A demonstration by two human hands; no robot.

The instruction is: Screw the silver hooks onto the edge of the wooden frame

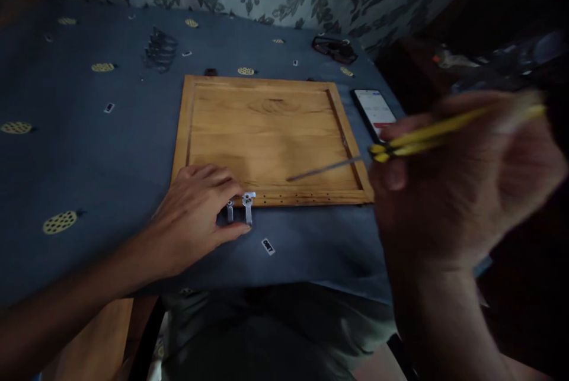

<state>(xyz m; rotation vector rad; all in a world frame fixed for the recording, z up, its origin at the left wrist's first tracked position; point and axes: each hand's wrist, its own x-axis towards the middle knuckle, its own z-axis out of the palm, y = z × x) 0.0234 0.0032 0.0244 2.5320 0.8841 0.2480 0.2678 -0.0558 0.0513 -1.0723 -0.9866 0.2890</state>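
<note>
A person sat at a table (120,185) spread with a blue cloth printed with yellow pineapples and small white labels. A framed wooden panel (267,138) lay flat on it in front of the person, its near edge beside the table's front. The left hand (193,212) rested over the panel's near left corner, its thumb and forefinger closed about a metal bracket (248,210), which stuck out past the near edge with its broad, holed end on the frame. A second metal bracket (230,211) stood just left of it, partly behind the fingers. Small dark holes (280,199) ran along the near rail to the right. The right hand (462,185), blurred, was raised at the panel's right side, fingers wrapped around the yellow handle of a screwdriver (409,144); its thin shaft pointed left over the panel, and whether the tip touched the wood could not be told. A phone (376,111) with a lit screen lay beside the panel's right edge. Farther back were a cluster of dark pieces (160,49) and, to the right, a dark object (335,48) too dim to name.
</note>
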